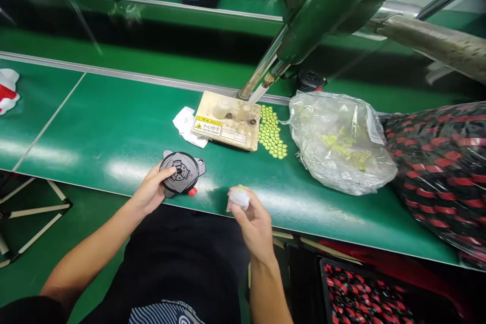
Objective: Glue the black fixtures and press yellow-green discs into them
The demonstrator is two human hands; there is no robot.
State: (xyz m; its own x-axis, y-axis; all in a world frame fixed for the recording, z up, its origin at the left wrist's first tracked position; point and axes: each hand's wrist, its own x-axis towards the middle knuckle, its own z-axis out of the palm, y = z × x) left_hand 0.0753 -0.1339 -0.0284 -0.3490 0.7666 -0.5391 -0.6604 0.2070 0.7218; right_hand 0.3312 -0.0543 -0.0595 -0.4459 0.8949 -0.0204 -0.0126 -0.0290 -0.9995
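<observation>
Our green tabletop [114,126] runs across the view, a metal rail along its back edge and its front edge close against us. A bulging bag of black-and-red pieces [444,172] fills its right end, and a green machine arm [322,10] slants over its back edge. Left of that bag lies a clear plastic bag [341,147] with yellow-green bits inside. Below the front edge, towards the right corner, is a black bin [322,273] of red-and-black pieces. A beige base block [228,122] sits beneath the arm, nearer the back edge.

Our left hand [154,187] is curled, thumb on the face of a grey-and-black disc part [186,174] just inside the front edge; whether the part touches the tabletop we cannot tell. Our right hand [254,223] is half closed, pinching a small white thing [240,197], too blurred to name, by the front edge. Yellow-green rounds [271,134] lie right of the block.

We judge the step in hand to be plain holding, one piece per hand, well apart; the next move calls for a steady left grip and a light right pinch.
</observation>
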